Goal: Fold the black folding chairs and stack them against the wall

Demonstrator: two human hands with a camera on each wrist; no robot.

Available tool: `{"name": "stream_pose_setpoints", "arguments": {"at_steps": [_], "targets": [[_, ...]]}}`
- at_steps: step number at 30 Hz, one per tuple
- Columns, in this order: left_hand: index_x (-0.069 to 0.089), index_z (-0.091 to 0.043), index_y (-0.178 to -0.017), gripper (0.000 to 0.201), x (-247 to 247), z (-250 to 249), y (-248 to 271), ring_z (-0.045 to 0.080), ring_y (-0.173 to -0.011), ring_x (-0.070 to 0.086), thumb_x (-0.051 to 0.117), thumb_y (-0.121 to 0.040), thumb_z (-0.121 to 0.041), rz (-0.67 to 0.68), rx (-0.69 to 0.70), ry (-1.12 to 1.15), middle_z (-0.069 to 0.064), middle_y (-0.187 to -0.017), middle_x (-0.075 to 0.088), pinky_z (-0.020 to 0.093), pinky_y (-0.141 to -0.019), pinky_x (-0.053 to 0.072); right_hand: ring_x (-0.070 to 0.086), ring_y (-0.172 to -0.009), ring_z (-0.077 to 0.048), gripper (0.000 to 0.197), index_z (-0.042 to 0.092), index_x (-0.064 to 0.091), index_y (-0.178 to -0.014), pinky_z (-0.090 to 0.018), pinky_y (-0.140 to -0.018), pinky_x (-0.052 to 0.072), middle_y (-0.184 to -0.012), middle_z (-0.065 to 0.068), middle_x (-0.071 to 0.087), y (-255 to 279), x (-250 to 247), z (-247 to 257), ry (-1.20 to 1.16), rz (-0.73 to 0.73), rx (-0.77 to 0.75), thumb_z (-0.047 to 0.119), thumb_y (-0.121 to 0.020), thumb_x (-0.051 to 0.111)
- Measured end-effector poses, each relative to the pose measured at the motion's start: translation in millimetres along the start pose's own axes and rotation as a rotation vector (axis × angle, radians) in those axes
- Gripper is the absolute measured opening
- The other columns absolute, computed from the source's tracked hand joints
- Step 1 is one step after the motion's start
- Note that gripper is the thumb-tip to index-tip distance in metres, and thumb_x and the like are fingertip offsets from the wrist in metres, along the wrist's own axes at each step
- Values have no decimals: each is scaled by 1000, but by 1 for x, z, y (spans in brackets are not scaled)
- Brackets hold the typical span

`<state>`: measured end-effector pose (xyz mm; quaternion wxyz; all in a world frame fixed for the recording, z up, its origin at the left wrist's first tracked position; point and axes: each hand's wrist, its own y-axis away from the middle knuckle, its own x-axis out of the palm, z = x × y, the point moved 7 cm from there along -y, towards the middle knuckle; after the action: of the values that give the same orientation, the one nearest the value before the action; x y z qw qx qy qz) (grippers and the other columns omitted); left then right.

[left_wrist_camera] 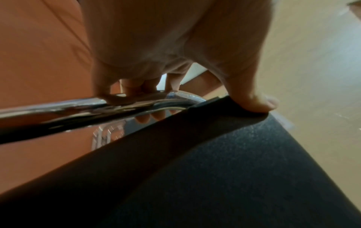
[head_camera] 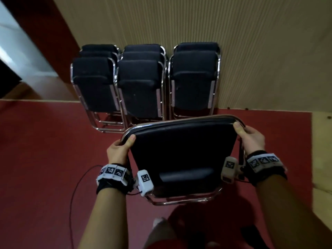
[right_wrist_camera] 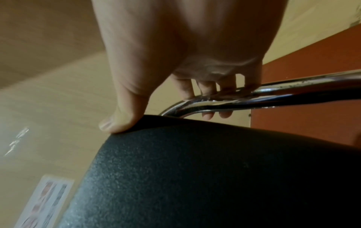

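I hold a folded black chair [head_camera: 183, 151] with a chrome frame upright in front of me, above the red floor. My left hand [head_camera: 119, 150] grips its top left corner, thumb on the black pad and fingers curled round the chrome tube [left_wrist_camera: 82, 106]. My right hand [head_camera: 251, 137] grips the top right corner the same way, fingers round the chrome tube [right_wrist_camera: 273, 94]. Folded black chairs lean against the tan wall in three stacks: left stack [head_camera: 93, 83], middle stack [head_camera: 140, 87], right stack [head_camera: 194, 81]. The held chair is just in front of the right stack, apart from it.
A ribbed tan wall [head_camera: 251, 51] runs behind the stacks. Red floor [head_camera: 45, 150] spreads left and below. A pale wooden strip [head_camera: 321, 159] borders the floor on the right. A dark red doorframe [head_camera: 50, 33] stands at the left. A black cable [head_camera: 75, 194] hangs from my left wrist.
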<state>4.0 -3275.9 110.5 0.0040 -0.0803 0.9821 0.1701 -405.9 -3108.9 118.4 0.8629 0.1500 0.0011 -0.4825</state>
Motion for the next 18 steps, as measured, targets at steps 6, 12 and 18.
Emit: {"name": "stream_pose_setpoints", "arguments": {"at_steps": [6,12,18], "targets": [[69,-4,-109,47,114,-29,-107,26,-101,69,88,-74,-30,138,8,-33,9,-103,73,35,-97,53,58,-100,-18,46,7,64,-120,-26,-91,42,-111,-6,64,-88,21,29,-56,-125,17,34,-84,76],[59,-18,-84,23,220,-70,-208,12,-79,62,81,-82,-26,281,20,-113,0,-86,65,26,-83,46,57,-103,-18,59,9,63,-125,-27,-93,42,-115,-6,64,-175,55,53,-51,-266,27,43,-79,79],[59,-19,-89,22,304,-106,-286,8,-76,61,79,-85,-27,362,32,-146,-4,-83,63,22,-72,48,64,-99,-19,48,13,68,-114,-27,-88,46,-106,-4,69,-254,88,84,-55,-335,24,42,-78,80]]}}
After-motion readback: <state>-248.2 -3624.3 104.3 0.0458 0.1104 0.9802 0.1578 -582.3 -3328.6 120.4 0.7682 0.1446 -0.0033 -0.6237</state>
